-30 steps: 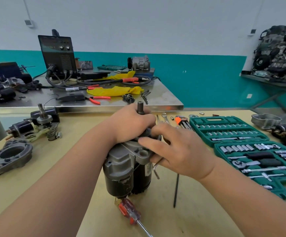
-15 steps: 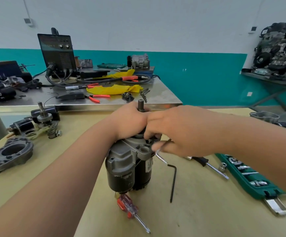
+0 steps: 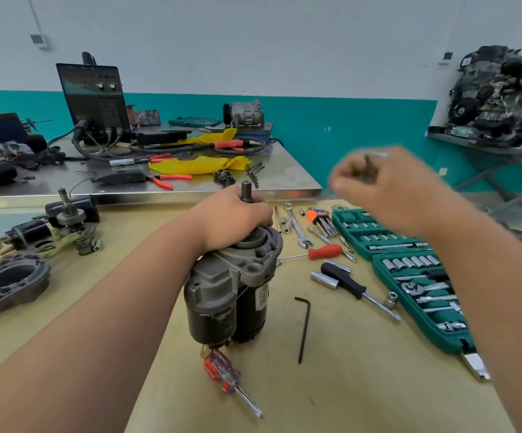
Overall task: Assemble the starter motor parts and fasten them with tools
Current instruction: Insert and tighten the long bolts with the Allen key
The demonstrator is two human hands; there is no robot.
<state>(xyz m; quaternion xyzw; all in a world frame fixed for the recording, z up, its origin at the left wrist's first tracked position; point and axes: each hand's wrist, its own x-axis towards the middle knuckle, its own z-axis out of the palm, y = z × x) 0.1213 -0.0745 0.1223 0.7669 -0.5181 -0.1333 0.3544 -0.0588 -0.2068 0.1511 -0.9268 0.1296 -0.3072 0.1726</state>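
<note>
Your left hand point(image 3: 231, 217) is wrapped over the top of the starter motor point(image 3: 231, 292), fingers curled round the grey end housing just below the bare shaft point(image 3: 246, 191) that sticks up past your knuckles. The motor stands upright on the yellow workbench point(image 3: 347, 385), near the middle, black body down.

Your right hand point(image 3: 387, 189) is up in the air to the right of the motor, well apart from it and touching nothing on the bench. Its fingers are curled, and a small dark stub shows above them (too blurred to name), so I cannot tell whether you are pinching it.

Just near of the motor's base lies a screwdriver point(image 3: 222, 373) with a red and clear handle, its tip pointing near and right. A black hex key point(image 3: 305, 326) lies flat to the right of the motor, apart from it. Farther right, the green socket set case point(image 3: 415, 276) sits open, with a red-handled screwdriver point(image 3: 325, 252) and a black-handled driver point(image 3: 344, 281) between it and the motor. At the far left lies a loose grey housing point(image 3: 9, 282).
</note>
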